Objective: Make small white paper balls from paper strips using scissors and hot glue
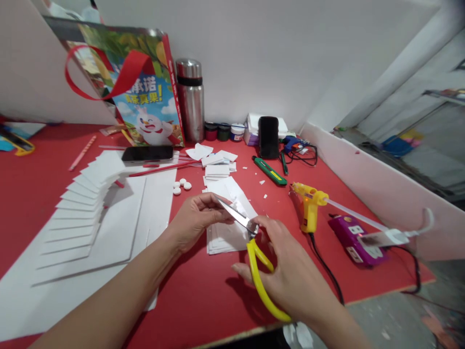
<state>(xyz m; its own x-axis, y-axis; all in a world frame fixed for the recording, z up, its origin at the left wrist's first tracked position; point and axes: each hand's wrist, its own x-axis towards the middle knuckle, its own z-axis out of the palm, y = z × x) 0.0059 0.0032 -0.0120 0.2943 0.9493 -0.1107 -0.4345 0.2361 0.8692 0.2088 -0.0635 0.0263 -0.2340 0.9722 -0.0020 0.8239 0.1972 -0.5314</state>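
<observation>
My right hand [290, 271] grips a pair of scissors [238, 216] with yellow handles, its fingers in and around the loops. The blades point up and to the left, close together, over a stack of white paper or card [225, 240]. By the blade tips, my left hand [199, 218] is closed in a pinch; what lies between its fingertips is too small and hidden to make out. Small white scraps show just beyond the blades. Behind the hands lie cut white card pieces [217, 170] and several small round white pieces [177, 191].
At left, a curved stepped white card model [76, 213] stands on a white sheet. A yellow glue gun [309, 208], purple power strip [354, 237] and green cutter [269, 170] lie at right. A phone [147, 153], steel flask [191, 106] and printed bag [145, 97] are behind.
</observation>
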